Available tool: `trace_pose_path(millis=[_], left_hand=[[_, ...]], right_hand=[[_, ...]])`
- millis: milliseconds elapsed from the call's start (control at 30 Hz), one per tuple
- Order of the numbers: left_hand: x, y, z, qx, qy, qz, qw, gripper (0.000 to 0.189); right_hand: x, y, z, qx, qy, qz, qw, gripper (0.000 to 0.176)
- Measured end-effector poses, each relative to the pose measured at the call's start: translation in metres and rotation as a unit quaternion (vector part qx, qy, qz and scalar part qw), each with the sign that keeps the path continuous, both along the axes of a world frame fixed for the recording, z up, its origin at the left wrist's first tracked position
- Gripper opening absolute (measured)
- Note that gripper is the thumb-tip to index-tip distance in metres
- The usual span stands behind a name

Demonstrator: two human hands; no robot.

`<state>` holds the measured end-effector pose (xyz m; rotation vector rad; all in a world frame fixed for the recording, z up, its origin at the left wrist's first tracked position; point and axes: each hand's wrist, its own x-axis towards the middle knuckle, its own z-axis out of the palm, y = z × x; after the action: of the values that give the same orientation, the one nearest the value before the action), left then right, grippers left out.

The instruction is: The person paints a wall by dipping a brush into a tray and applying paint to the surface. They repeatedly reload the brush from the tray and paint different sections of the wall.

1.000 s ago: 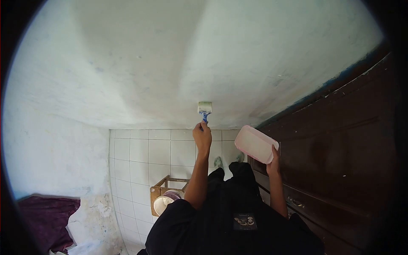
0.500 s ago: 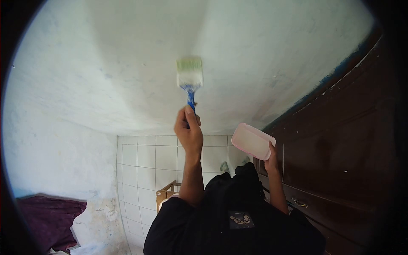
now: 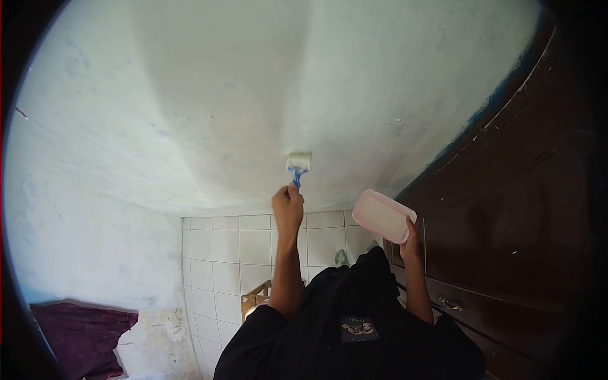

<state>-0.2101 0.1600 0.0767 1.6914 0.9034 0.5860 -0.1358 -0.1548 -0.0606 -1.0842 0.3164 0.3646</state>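
My left hand (image 3: 288, 206) is closed around the blue handle of a paintbrush (image 3: 298, 163). Its broad, pale bristles point up and lie against the whitish wall (image 3: 221, 126), low down near the floor. On the right, my right hand (image 3: 411, 242) grips one end of a shallow pink plastic container (image 3: 383, 216), thumb over the rim and fingers underneath. Whitish paint appears to cover the inside of the container, which is held out in front of my body, beside the dark door.
A dark brown wooden door or cabinet (image 3: 500, 209) with a metal handle (image 3: 450, 304) stands on the right. Below are white floor tiles (image 3: 256, 240) and a wooden stool (image 3: 253, 299) by my left arm. Purple cloth (image 3: 79, 335) hangs at lower left.
My left hand has brought the paintbrush down the wall, closer to the floor. The pink container stays in my right hand. The whole view has shifted slightly.
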Motion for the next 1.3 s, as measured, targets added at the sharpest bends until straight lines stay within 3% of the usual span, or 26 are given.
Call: trace_pose_path(millis=[100, 200, 300, 400, 467, 567, 633, 767, 833, 867, 1000, 1067, 1167, 1300], left_hand=[[-0.01, -0.01, 0.083, -0.014, -0.107, -0.024, 0.994, 0.031], [-0.013, -0.026, 0.14, 0.013, -0.21, 0.025, 0.977, 0.034], [-0.002, -0.024, 0.152, 0.044, -0.27, 0.056, 0.96, 0.032], [0.006, -0.008, 0.107, 0.027, -0.236, 0.039, 0.971, 0.032], [0.009, -0.001, 0.049, 0.009, -0.202, 0.021, 0.979, 0.031], [0.004, -0.002, -0.051, 0.08, -0.104, 0.031, 0.991, 0.033], [-0.003, -0.01, -0.1, 0.093, -0.058, 0.053, 0.993, 0.034], [-0.018, -0.013, -0.169, 0.1, 0.053, 0.071, 0.991, 0.035], [-0.022, -0.012, -0.177, 0.047, 0.162, 0.009, 0.986, 0.035], [-0.023, -0.014, -0.18, 0.047, 0.162, 0.011, 0.986, 0.035], [-0.01, -0.031, -0.162, -0.014, 0.136, -0.083, 0.987, 0.035], [0.008, -0.053, -0.114, -0.222, 0.097, -0.124, 0.962, 0.033], [0.033, -0.07, -0.08, -0.318, 0.019, -0.127, 0.939, 0.034], [0.055, -0.085, -0.012, -0.316, -0.054, -0.125, 0.939, 0.036]], right_hand=[[0.001, -0.002, -0.011, 0.006, 0.0, 0.004, 1.0, 0.046], [0.0, -0.003, -0.014, -0.005, 0.008, 0.0, 1.0, 0.049], [-0.003, -0.004, -0.018, -0.011, 0.003, -0.003, 1.0, 0.05], [-0.006, -0.006, -0.015, -0.006, 0.001, -0.007, 1.0, 0.051], [-0.009, -0.008, -0.012, -0.003, 0.006, -0.016, 1.0, 0.051], [-0.011, -0.01, -0.013, 0.01, 0.037, -0.042, 0.998, 0.045], [-0.009, -0.017, -0.023, -0.003, 0.024, -0.016, 1.0, 0.052], [-0.007, -0.016, -0.014, -0.01, 0.011, -0.017, 1.0, 0.05], [-0.006, -0.018, -0.018, -0.008, 0.01, -0.026, 1.0, 0.048], [-0.005, -0.02, -0.019, -0.007, 0.01, -0.024, 1.0, 0.048], [-0.003, -0.017, -0.014, 0.005, 0.014, -0.013, 1.0, 0.047], [0.0, -0.017, -0.012, 0.001, 0.012, -0.01, 1.0, 0.047], [0.006, -0.019, -0.006, -0.004, 0.015, -0.018, 1.0, 0.047], [0.011, -0.032, -0.009, -0.003, 0.02, -0.028, 0.999, 0.047]])
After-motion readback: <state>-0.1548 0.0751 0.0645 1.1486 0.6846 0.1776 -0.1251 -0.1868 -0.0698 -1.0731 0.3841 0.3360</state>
